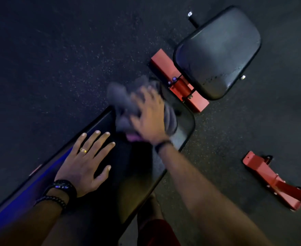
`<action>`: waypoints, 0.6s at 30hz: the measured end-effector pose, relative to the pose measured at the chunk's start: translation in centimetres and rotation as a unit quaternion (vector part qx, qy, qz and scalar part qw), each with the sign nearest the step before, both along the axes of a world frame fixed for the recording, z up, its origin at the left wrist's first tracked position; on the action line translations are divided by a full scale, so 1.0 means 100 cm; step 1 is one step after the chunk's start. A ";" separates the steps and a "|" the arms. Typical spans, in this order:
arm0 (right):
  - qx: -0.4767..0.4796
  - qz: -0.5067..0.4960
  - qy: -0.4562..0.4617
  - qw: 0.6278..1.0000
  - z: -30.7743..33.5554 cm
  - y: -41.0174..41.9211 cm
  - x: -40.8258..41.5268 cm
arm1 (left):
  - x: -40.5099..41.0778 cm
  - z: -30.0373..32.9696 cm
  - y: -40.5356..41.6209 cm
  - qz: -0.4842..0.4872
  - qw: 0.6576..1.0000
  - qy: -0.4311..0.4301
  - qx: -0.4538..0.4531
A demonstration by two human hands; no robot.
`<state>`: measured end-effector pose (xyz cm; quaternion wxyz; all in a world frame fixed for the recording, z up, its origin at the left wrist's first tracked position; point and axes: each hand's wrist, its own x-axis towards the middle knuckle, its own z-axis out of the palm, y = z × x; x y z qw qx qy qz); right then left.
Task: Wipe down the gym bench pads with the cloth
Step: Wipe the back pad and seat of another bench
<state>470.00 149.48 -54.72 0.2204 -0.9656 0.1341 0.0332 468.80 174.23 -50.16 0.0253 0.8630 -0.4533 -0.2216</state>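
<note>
A long black back pad (139, 167) runs from the lower left toward the centre. On its far end lies a bunched grey cloth (123, 102), blurred by motion. My right hand (149, 118) presses on the cloth with fingers spread over it. My left hand (85, 162) lies flat on the pad's left side, fingers straight, a ring on one finger and dark bracelets at the wrist. A separate black seat pad (217, 50) sits beyond, at the upper right.
A red metal frame crossbar (178, 80) joins the two pads. Another red frame foot (274, 181) lies on the dark speckled rubber floor (57, 59) at the right. My leg in red shorts (156, 231) shows below the pad.
</note>
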 end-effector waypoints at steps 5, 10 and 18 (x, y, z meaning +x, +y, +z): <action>-0.008 -0.126 0.070 0.990 0.010 -0.016 -0.098 | 0.000 0.001 0.001 0.003 1.000 0.008 0.000; -0.017 -0.302 0.156 0.940 -0.013 -0.034 0.058 | -0.002 -0.004 0.003 -0.002 1.000 0.003 0.004; -0.009 0.005 0.023 1.000 0.006 -0.015 -0.055 | 0.001 -0.003 0.002 0.000 1.000 0.010 0.000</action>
